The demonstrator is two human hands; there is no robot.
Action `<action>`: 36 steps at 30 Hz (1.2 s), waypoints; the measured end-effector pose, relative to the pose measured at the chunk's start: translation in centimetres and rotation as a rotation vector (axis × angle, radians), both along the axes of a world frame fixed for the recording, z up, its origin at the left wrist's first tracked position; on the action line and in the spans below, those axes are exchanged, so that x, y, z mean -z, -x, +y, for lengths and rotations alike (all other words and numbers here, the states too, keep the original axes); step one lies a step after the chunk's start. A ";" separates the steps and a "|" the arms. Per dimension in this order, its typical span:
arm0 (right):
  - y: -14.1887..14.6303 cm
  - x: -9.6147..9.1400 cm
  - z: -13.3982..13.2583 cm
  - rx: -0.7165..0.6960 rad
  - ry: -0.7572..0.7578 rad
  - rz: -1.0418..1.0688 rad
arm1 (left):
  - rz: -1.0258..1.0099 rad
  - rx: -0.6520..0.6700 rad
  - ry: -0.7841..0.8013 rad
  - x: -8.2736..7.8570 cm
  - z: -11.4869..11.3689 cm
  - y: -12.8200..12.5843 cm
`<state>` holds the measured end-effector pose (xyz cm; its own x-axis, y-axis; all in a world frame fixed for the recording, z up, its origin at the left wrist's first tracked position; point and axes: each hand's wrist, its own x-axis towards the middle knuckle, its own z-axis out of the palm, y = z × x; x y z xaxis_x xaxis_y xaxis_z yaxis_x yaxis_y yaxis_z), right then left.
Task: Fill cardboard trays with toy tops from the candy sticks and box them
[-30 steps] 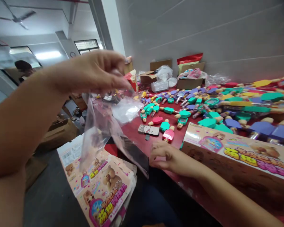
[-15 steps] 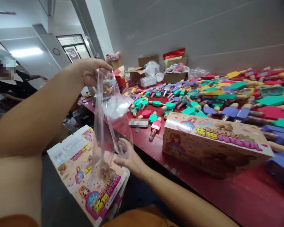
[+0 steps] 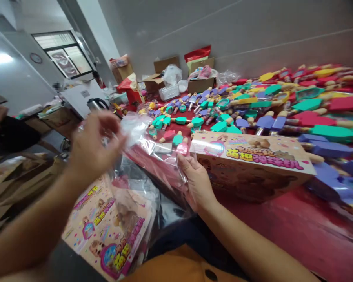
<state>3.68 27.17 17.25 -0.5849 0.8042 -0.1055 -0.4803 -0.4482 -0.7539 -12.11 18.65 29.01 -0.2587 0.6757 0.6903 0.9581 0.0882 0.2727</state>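
Observation:
A clear plastic bag [image 3: 155, 156] spreads between my two hands, over my lap and the table edge. My right hand [image 3: 197, 180] pinches the bag's right side between thumb and fingers. My left hand [image 3: 97, 145], blurred by motion, is raised at the left with fingers curled toward the thumb around the bag's other side. Below the bag lies a flattened printed carton [image 3: 106, 231], partly seen through the plastic. A closed printed box [image 3: 253, 168] stands on the red table [image 3: 270, 223], just right of my right hand.
Many toy pieces shaped like popsicles, in green [image 3: 308, 105], purple [image 3: 326, 147], red and yellow, cover the table. Open cardboard boxes [image 3: 201, 85] with plastic packaging stand at the back by the grey wall. At the far left another person [image 3: 6, 125] stands near cardboard cartons [image 3: 23, 192].
My left hand has come lower, and my right hand has moved right and up to the bag's side. The bag is now stretched wider. The view has turned right.

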 end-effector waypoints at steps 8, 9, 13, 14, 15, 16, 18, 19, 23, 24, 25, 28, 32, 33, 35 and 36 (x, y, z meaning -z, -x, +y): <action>-3.4 0.7 0.1 0.013 -0.142 -0.058 | -0.936 0.358 0.140 13.1 1.6 -9.5; -3.9 1.1 0.0 0.063 -0.187 -0.110 | -0.962 0.325 0.093 13.6 2.0 -9.6; -5.8 2.6 -0.9 -0.110 -0.421 -0.347 | -0.969 0.252 -0.029 14.0 2.7 -10.0; -6.2 2.9 -1.0 -0.146 -0.441 -0.376 | -0.994 0.276 -0.028 13.9 2.7 -10.1; -6.6 3.0 -1.2 -0.133 -0.441 -0.386 | -1.040 0.316 -0.020 13.8 2.7 -10.2; -6.9 3.1 -1.2 -0.083 -0.431 -0.386 | -1.097 0.356 -0.009 13.7 2.6 -10.2; -7.5 3.1 -1.1 0.011 -0.417 -0.386 | -1.198 0.405 0.020 13.8 2.6 -9.8; -7.7 3.1 -0.9 0.020 -0.420 -0.387 | -1.234 0.412 0.044 14.0 2.5 -9.4; -8.2 3.2 0.2 0.061 -0.342 -0.338 | -1.319 0.348 0.017 14.5 1.7 -7.3; -8.1 3.2 0.4 0.146 -0.340 -0.335 | -1.332 0.315 -0.014 14.5 1.3 -7.0; -8.1 3.1 0.4 0.250 -0.381 -0.357 | -1.351 0.296 -0.015 14.3 0.9 -6.9; -7.6 2.6 -0.4 0.361 -0.839 -0.454 | -1.491 0.430 0.185 13.6 -0.7 -7.9; -7.3 2.3 -2.2 0.015 -1.323 -0.345 | -1.817 0.568 0.284 13.1 -1.4 -10.1; -7.3 2.5 -2.4 0.049 -1.277 -0.357 | -1.895 0.540 0.228 13.1 -1.3 -10.4; -7.2 3.0 -2.4 0.233 -1.081 -0.445 | -1.999 0.492 0.116 13.3 -0.9 -10.7; -7.1 3.3 -2.3 0.285 -0.982 -0.492 | -2.024 0.483 0.106 13.4 -0.8 -10.7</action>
<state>10.82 24.88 14.00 -0.4369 0.7629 0.4766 -0.0251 0.5193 -0.8542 -1.40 17.89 15.61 -0.2602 0.9144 -0.3101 -0.6681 0.0614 0.7416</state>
